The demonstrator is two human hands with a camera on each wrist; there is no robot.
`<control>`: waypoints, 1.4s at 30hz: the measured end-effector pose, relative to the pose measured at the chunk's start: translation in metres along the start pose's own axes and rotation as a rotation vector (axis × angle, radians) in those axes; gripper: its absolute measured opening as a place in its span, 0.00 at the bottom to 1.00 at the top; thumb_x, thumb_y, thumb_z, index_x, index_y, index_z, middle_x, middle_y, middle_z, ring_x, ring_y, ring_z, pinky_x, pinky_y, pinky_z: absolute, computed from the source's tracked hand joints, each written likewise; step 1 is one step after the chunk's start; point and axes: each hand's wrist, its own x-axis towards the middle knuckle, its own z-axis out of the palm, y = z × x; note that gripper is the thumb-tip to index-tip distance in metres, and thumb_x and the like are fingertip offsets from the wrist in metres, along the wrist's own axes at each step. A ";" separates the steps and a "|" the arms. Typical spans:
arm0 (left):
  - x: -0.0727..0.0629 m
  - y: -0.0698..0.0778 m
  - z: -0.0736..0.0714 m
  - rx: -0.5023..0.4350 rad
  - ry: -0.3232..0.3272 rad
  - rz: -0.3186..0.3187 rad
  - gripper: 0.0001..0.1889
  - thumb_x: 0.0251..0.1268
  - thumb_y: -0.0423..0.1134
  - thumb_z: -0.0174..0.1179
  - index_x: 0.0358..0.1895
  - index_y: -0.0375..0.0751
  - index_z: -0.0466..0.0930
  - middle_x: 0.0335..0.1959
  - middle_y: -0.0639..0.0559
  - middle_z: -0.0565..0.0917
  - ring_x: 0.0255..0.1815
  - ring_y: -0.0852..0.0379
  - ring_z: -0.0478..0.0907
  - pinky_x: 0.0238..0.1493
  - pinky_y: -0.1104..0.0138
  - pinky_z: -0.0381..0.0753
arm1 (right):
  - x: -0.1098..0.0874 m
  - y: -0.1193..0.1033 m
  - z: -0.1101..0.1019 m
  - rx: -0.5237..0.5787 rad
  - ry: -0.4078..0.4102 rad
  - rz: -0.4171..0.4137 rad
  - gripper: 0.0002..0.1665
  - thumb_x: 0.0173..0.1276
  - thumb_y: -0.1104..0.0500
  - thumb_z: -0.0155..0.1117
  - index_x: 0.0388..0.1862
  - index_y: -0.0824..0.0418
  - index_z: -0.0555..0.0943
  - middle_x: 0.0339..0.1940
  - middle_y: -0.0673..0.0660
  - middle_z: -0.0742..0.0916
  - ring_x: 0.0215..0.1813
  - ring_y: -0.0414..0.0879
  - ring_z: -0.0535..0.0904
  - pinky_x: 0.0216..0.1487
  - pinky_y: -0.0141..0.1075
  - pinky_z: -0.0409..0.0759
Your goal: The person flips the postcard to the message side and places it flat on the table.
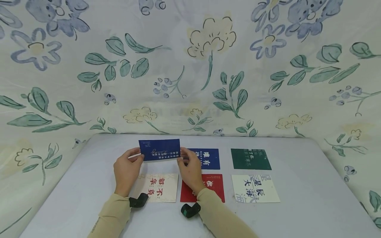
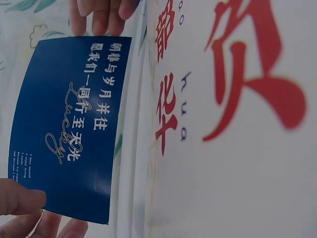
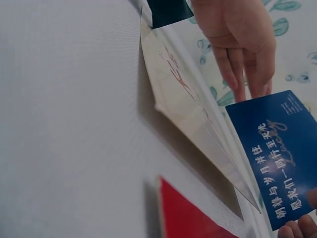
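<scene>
A dark blue card (image 1: 159,149) with white and gold lettering is held up off the table between both hands, its printed face towards me and its writing upside down in the head view. My left hand (image 1: 128,170) pinches its left end, and the thumb (image 2: 25,196) lies over the card's face in the left wrist view. At the other end, my right hand (image 1: 190,167) pinches the card's edge. Below the left hand lies a cream card (image 1: 169,188) with red characters. A red card (image 1: 212,188) is partly covered by the right hand and wrist.
Behind the right hand lies another blue card (image 1: 212,158), partly hidden. Farther right are a dark green card (image 1: 251,159) and a white card (image 1: 256,188) with blue characters. The white table (image 1: 309,185) meets a floral cloth (image 1: 178,66) at the back.
</scene>
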 end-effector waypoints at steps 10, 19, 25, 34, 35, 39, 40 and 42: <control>0.000 0.000 0.001 -0.002 0.018 0.006 0.15 0.69 0.33 0.60 0.55 0.32 0.83 0.50 0.38 0.87 0.46 0.40 0.87 0.46 0.48 0.85 | 0.000 -0.002 0.000 0.026 0.004 0.025 0.24 0.71 0.66 0.60 0.66 0.64 0.76 0.57 0.59 0.82 0.59 0.51 0.81 0.58 0.35 0.80; -0.001 -0.002 0.002 -0.009 0.044 0.031 0.14 0.69 0.32 0.59 0.53 0.31 0.84 0.49 0.36 0.86 0.44 0.39 0.87 0.45 0.48 0.84 | 0.000 -0.002 0.000 0.037 0.012 0.025 0.24 0.71 0.66 0.61 0.66 0.64 0.76 0.58 0.59 0.82 0.60 0.50 0.81 0.58 0.35 0.80; -0.001 -0.003 0.002 -0.014 0.053 0.030 0.13 0.70 0.32 0.58 0.52 0.30 0.84 0.49 0.34 0.86 0.44 0.38 0.86 0.45 0.47 0.84 | -0.001 -0.002 0.000 0.037 0.018 0.014 0.23 0.71 0.67 0.60 0.65 0.65 0.76 0.59 0.60 0.82 0.61 0.50 0.81 0.59 0.35 0.79; -0.001 -0.003 0.002 -0.018 0.061 0.018 0.12 0.71 0.32 0.58 0.51 0.30 0.84 0.47 0.34 0.87 0.44 0.38 0.86 0.46 0.49 0.81 | 0.000 -0.003 0.000 0.053 0.024 0.035 0.22 0.72 0.68 0.60 0.64 0.65 0.77 0.59 0.60 0.83 0.61 0.51 0.81 0.61 0.36 0.78; -0.001 -0.003 0.002 -0.018 0.059 0.014 0.12 0.71 0.32 0.58 0.51 0.30 0.84 0.46 0.34 0.87 0.44 0.38 0.85 0.46 0.49 0.81 | 0.000 -0.003 0.000 0.053 0.025 0.038 0.22 0.72 0.68 0.60 0.64 0.65 0.77 0.59 0.60 0.83 0.61 0.51 0.81 0.61 0.36 0.78; -0.001 -0.002 0.002 -0.011 0.050 -0.001 0.13 0.72 0.33 0.57 0.51 0.30 0.84 0.45 0.36 0.87 0.43 0.41 0.86 0.44 0.58 0.80 | 0.000 -0.004 0.000 0.056 0.033 0.046 0.21 0.72 0.67 0.60 0.64 0.65 0.77 0.59 0.59 0.83 0.61 0.50 0.81 0.61 0.36 0.78; -0.001 -0.002 0.002 -0.012 0.049 -0.003 0.13 0.72 0.34 0.57 0.51 0.31 0.84 0.45 0.36 0.87 0.43 0.42 0.86 0.42 0.61 0.80 | 0.000 -0.004 0.000 0.056 0.033 0.046 0.21 0.72 0.67 0.60 0.64 0.65 0.77 0.59 0.59 0.83 0.61 0.50 0.81 0.61 0.36 0.78; -0.001 -0.002 0.001 -0.012 0.049 -0.002 0.13 0.73 0.34 0.56 0.51 0.31 0.85 0.44 0.37 0.88 0.42 0.43 0.86 0.40 0.66 0.78 | 0.000 -0.003 0.000 0.053 0.036 0.046 0.21 0.72 0.67 0.60 0.63 0.65 0.78 0.59 0.59 0.84 0.61 0.50 0.81 0.61 0.35 0.78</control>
